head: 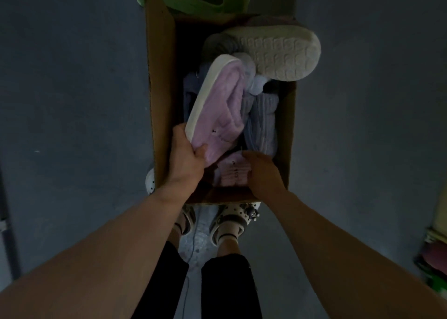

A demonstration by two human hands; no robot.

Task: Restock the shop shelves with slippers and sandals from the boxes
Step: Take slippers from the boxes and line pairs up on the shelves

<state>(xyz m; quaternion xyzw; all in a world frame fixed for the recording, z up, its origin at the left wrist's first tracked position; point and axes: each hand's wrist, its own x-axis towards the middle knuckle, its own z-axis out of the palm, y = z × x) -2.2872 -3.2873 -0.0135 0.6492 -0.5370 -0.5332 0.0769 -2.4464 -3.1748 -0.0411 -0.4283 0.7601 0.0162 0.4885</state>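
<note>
Grey floor (72, 88), dim room; cardboard box (161, 76); left hand (188, 154) grips lilac slipper (217, 105); right hand (262, 173): grip unclear.

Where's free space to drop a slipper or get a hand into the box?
Bare grey floor is open left and right of the brown cardboard box. Inside is crowded: the lilac fluffy slipper, grey knitted slipper and upturned white-soled slipper fill it. Only a dark gap shows along the far left wall. A green plastic item blocks the far end.

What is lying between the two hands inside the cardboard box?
In the head view, a second pink slipper lies between the left hand, gripping the upper pink slipper, and the right hand.
</note>
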